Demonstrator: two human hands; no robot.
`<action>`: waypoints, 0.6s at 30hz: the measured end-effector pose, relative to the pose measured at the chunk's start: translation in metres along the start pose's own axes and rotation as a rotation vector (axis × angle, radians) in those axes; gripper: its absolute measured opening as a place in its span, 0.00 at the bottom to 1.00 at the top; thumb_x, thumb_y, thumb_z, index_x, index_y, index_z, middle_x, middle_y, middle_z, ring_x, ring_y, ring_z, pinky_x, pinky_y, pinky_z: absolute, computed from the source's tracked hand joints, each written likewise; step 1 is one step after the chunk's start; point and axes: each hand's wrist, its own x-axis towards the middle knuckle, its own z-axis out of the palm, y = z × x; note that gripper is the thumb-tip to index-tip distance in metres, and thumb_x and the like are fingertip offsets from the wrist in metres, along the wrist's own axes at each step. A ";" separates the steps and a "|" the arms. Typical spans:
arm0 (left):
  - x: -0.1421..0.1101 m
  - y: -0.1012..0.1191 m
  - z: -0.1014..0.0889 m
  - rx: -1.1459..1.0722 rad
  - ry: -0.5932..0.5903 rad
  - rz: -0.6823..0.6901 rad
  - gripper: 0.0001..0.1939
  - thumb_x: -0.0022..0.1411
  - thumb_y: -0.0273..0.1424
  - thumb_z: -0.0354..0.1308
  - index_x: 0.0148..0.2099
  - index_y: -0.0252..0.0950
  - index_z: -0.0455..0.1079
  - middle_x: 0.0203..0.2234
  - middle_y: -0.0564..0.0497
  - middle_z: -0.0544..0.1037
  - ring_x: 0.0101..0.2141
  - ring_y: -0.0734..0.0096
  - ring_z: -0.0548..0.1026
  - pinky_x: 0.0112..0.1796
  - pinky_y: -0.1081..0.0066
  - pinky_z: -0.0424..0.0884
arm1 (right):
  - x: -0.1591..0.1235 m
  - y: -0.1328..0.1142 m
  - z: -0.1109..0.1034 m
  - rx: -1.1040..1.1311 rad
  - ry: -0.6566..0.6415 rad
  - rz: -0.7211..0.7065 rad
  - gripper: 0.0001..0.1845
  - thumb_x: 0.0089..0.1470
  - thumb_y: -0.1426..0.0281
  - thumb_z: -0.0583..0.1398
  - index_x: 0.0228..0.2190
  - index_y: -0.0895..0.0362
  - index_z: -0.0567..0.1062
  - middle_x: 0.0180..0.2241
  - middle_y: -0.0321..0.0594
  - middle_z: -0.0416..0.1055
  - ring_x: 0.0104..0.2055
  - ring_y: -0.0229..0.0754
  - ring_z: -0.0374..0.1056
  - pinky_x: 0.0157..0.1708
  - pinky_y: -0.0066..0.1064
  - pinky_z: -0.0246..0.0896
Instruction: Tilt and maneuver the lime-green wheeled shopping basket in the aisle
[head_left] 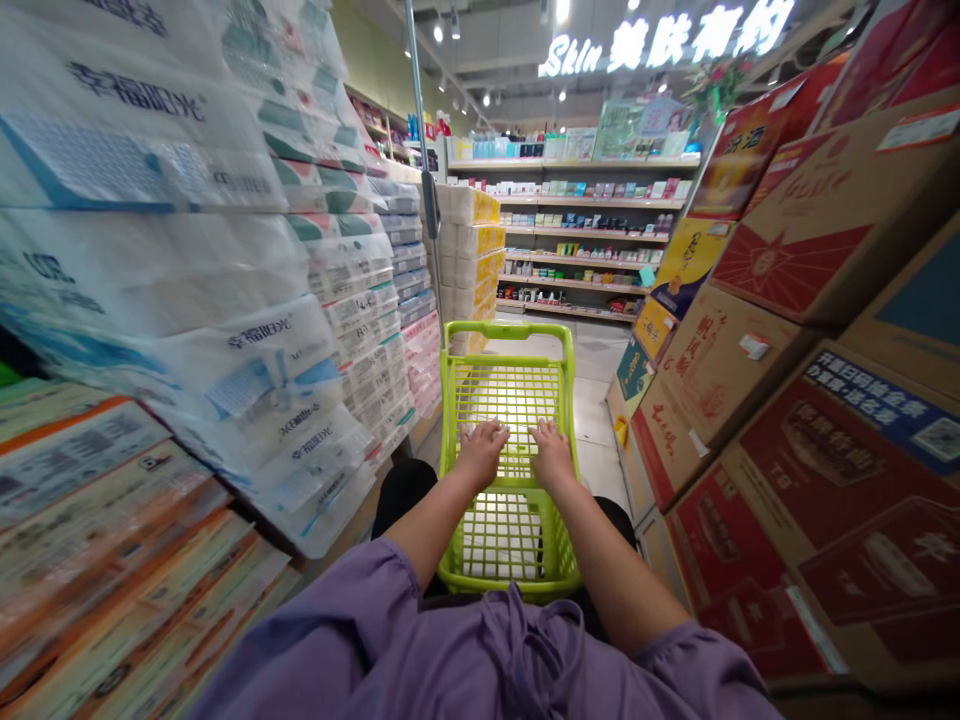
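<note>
In the head view a lime-green plastic shopping basket (452, 460) with grid walls stands between my knees. Its loop handle (506, 328) is up at the far end. My left hand (482, 455) rests on the grid left of the middle, fingers spread and stretched forward. On the right side of the same grid lies my right hand (552, 452), its fingers also apart. Neither hand is wrapped round anything. White floor tiles show through the lattice; I see no goods inside the basket.
Stacked white tissue packs (247, 350) rise close on the left, behind orange-edged packages (150, 560). Cartons (772, 390) are piled along the right. A pale tiled floor (592, 365) runs ahead to shelves (585, 200) of small boxes. A metal pole (418, 90) stands left of centre.
</note>
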 end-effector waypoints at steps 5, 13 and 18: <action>0.007 -0.005 -0.007 -0.137 0.238 -0.083 0.23 0.64 0.21 0.46 0.59 0.39 0.61 0.55 0.43 0.67 0.56 0.63 0.64 0.57 0.56 0.60 | 0.000 0.000 0.000 0.010 -0.011 0.009 0.37 0.46 0.85 0.53 0.58 0.56 0.65 0.66 0.44 0.48 0.69 0.48 0.39 0.65 0.45 0.35; 0.014 -0.012 -0.012 -0.305 0.311 -0.191 0.11 0.63 0.25 0.51 0.45 0.37 0.72 0.50 0.44 0.73 0.52 0.58 0.69 0.54 0.57 0.64 | 0.001 0.001 0.001 0.016 -0.008 0.006 0.37 0.45 0.85 0.53 0.58 0.55 0.65 0.66 0.44 0.49 0.69 0.47 0.38 0.65 0.45 0.35; 0.035 -0.027 -0.016 -0.862 0.303 -0.462 0.13 0.64 0.33 0.52 0.48 0.36 0.72 0.39 0.45 0.79 0.42 0.61 0.75 0.45 0.62 0.71 | 0.001 0.004 0.002 0.015 0.003 0.000 0.37 0.44 0.86 0.53 0.57 0.54 0.66 0.66 0.42 0.50 0.69 0.47 0.39 0.64 0.46 0.36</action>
